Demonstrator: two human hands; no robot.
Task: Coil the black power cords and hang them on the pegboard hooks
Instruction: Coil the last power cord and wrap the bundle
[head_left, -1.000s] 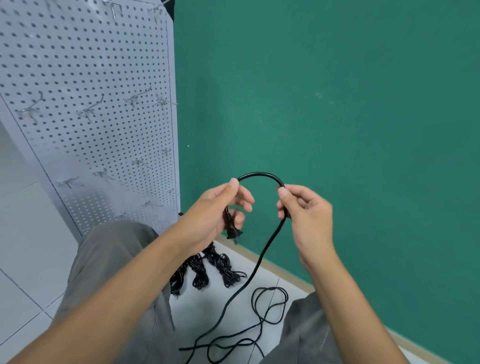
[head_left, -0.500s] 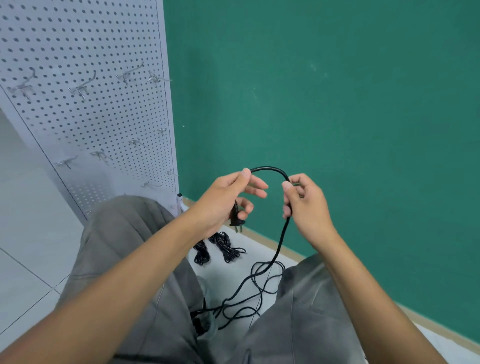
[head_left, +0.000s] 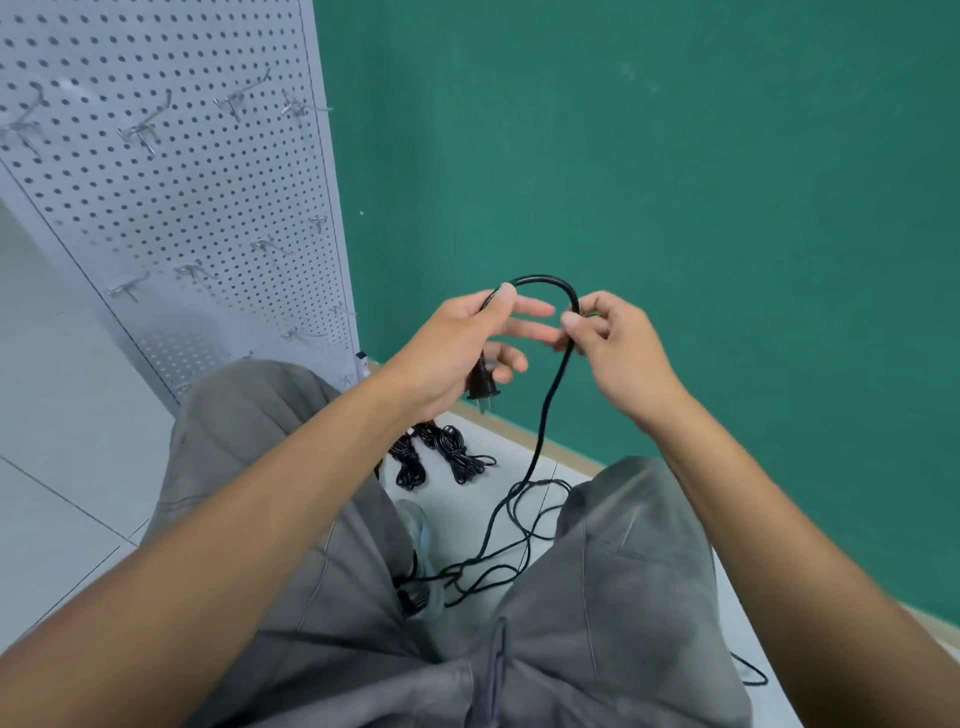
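The left hand pinched the black power cord between thumb and forefinger near its plug, which hung under the palm. Just beside it, the right hand pinched the same cord, a short arch of cable bridging the two. Below the right hand the cord dropped to loose loops on the floor between grey-trousered knees. Beyond the left hand lay coiled cords at the foot of the pegboard, whose hooks were bare.

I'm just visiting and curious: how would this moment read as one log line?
stage: first loop | left hand: holds plug end | right hand: pinches black power cord | cord tail: loose on floor | pegboard hooks: bare
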